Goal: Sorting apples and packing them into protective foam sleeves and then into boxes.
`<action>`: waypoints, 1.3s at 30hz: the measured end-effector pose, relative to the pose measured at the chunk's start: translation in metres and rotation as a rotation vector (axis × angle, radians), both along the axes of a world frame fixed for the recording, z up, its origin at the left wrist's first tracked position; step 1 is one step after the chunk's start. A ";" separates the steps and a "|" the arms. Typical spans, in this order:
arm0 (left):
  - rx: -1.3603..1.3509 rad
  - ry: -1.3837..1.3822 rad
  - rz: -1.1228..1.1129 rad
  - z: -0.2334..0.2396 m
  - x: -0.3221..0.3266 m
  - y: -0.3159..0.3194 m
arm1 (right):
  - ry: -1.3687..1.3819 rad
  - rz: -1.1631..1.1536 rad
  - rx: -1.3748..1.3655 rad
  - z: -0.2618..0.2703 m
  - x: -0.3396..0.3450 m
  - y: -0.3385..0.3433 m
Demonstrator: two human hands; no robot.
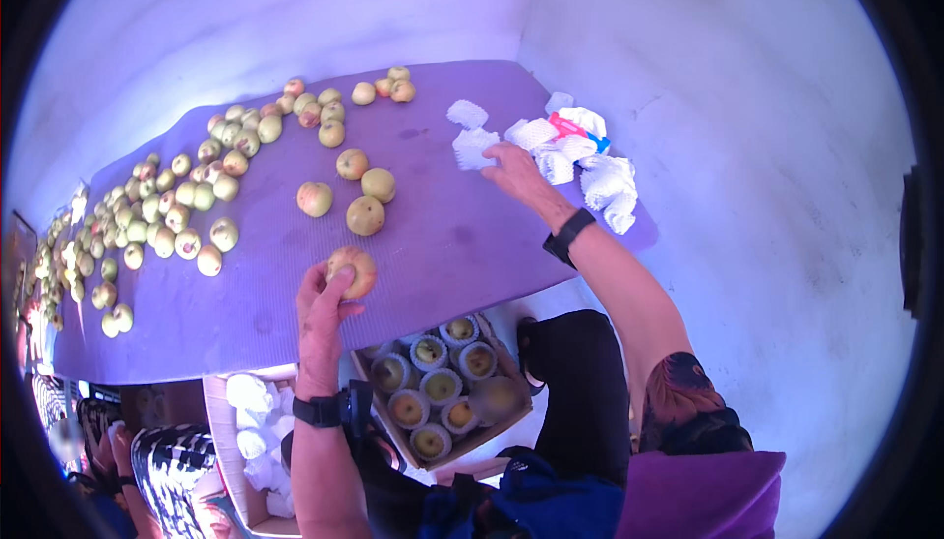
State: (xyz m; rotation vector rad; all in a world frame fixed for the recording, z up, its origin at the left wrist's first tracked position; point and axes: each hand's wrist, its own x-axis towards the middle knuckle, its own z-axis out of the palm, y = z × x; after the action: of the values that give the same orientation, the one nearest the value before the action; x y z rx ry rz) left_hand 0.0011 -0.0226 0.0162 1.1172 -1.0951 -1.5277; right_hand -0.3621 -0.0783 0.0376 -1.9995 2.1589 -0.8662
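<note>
My left hand (324, 299) holds an apple (355, 272) with a yellow-red skin over the near side of the purple-covered table (435, 259). My right hand (512, 170) reaches to the far right part, its fingertips on a white foam net sleeve (473, 148); how firmly they grip it cannot be told. Another foam net (467, 114) lies just behind. More foam nets (608, 179) are heaped to the right of the hand, around a red, white and blue wrapper (568, 126). Several loose apples (365, 215) lie between my two hands, toward the left.
Many apples (177, 218) spread over the table's left side. Below the near edge stands a cardboard box (404, 450) of apples in foam nets. Left of it, another box (220, 421) holds white foam nets. A co-worker's arm (140, 498) shows at lower left. Pale walls (737, 170) surround the table.
</note>
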 end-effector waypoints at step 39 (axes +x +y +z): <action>0.161 0.568 -0.200 -0.021 -0.044 0.012 | -1.048 0.934 0.524 0.017 0.143 0.094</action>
State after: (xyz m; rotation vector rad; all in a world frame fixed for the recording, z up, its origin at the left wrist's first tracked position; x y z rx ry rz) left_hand -0.0430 -0.0104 -0.0043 0.6174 -0.7137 -1.9604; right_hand -0.2194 0.0154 0.0547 -1.4437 0.6580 -0.7624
